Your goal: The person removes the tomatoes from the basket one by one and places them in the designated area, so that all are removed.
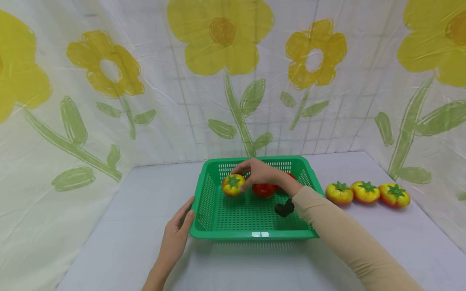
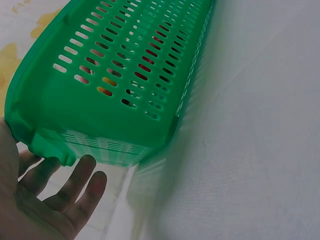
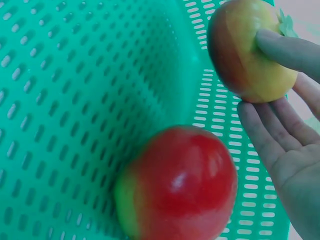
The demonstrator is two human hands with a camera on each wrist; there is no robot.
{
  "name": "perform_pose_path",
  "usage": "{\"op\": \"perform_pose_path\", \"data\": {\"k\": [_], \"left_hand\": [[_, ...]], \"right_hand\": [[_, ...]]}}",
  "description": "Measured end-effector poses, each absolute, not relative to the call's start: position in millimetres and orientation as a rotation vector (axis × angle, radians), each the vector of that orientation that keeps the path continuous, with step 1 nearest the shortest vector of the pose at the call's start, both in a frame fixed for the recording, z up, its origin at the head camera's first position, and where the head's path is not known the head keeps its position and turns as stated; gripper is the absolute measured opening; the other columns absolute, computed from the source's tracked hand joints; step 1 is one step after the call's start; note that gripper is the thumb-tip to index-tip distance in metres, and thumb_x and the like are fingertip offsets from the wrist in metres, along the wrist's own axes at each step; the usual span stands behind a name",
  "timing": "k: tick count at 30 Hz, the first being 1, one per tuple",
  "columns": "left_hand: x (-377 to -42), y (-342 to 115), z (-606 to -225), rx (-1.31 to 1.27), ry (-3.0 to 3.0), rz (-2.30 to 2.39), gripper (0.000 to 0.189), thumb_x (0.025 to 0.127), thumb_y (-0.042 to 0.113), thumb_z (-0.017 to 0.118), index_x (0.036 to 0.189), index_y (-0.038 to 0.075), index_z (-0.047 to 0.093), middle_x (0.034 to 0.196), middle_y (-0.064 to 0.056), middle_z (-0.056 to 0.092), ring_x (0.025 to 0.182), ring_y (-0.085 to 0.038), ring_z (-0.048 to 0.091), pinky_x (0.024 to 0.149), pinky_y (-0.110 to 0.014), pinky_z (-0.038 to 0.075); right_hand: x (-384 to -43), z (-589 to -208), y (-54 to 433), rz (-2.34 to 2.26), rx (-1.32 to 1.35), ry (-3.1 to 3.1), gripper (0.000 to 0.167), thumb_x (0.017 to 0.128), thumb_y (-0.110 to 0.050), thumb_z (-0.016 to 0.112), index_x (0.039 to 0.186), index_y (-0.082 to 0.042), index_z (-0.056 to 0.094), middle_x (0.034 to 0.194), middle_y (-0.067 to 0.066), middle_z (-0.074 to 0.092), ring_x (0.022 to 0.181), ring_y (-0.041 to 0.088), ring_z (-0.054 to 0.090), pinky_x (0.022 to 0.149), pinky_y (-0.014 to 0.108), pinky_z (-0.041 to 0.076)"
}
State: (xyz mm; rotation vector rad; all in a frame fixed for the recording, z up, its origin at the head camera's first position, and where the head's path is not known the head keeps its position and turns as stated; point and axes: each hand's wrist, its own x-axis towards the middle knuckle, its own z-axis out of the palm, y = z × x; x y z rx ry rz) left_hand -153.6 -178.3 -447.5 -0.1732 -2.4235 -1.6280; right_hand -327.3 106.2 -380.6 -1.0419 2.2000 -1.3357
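Observation:
A green plastic basket point(image 1: 256, 233) with slotted walls stands on the table. Inside it, my right hand point(image 1: 259, 171) grips a yellow-and-red toy tomato point(image 1: 234, 184) with a green star-shaped leaf top. In the right wrist view the thumb lies across the tomato point(image 3: 250, 55) and the fingertips support it from the other side. Below that hand sits a shiny red fruit point(image 3: 182, 182) with a green end; another red one is partly hidden behind the forearm. Against the basket's left rim rests my left hand point(image 1: 176, 232), its relaxed fingers point(image 2: 75, 187) spread beside the rim's lip.
Right of the basket, three yellow-and-red toy tomatoes point(image 1: 365, 192) lie in a row on the white table point(image 1: 153, 194). A small dark object point(image 1: 284, 208) shows below the right wrist, over the basket. Behind the table hangs a flower-printed curtain point(image 1: 156, 133).

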Motion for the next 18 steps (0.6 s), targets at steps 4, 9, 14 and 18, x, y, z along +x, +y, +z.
{"op": "perform_pose_path", "data": {"k": [4,9,14,18], "left_hand": [[-153.3,-178.1,-447.0,-0.172,-2.424,-1.631,0.051,0.104,0.044,0.047,0.150,0.024,0.042,0.149,0.010,0.041,0.137,-0.011,0.035,0.108,-0.038,0.033],[-153.3,-178.3,-446.6,-0.173,-2.426,-1.631,0.051,0.104,0.044,0.047,0.151,0.024,0.042,0.149,0.009,0.041,0.137,-0.012,0.035,0.108,-0.039,0.033],[-153.3,-178.6,-446.7,-0.174,-2.427,-1.636,0.051,0.104,0.045,0.047,0.151,0.024,0.042,0.150,0.009,0.040,0.138,-0.013,0.035,0.108,-0.039,0.033],[-153.7,-178.9,-447.3,-0.174,-2.426,-1.636,0.051,0.104,0.045,0.047,0.151,0.024,0.042,0.150,0.009,0.040,0.138,-0.012,0.034,0.108,-0.039,0.033]], "right_hand": [[-327.5,-377.5,107.7,-1.350,-1.043,2.202,0.055,0.076,-0.001,0.084,0.128,-0.006,0.065,0.123,0.006,0.064,0.114,0.025,0.058,0.087,0.035,0.053],[-328.2,-373.9,109.8,-1.365,-1.036,2.203,0.055,0.076,-0.001,0.084,0.128,-0.005,0.065,0.123,0.008,0.064,0.114,0.025,0.058,0.089,0.035,0.052],[-329.1,-371.5,111.4,-1.376,-1.036,2.212,0.056,0.076,-0.002,0.084,0.128,-0.004,0.065,0.124,0.008,0.064,0.115,0.026,0.057,0.090,0.035,0.052],[-329.2,-370.1,111.7,-1.396,-1.049,2.217,0.056,0.075,-0.002,0.084,0.128,-0.004,0.064,0.124,0.008,0.064,0.115,0.026,0.057,0.089,0.035,0.052]]}}
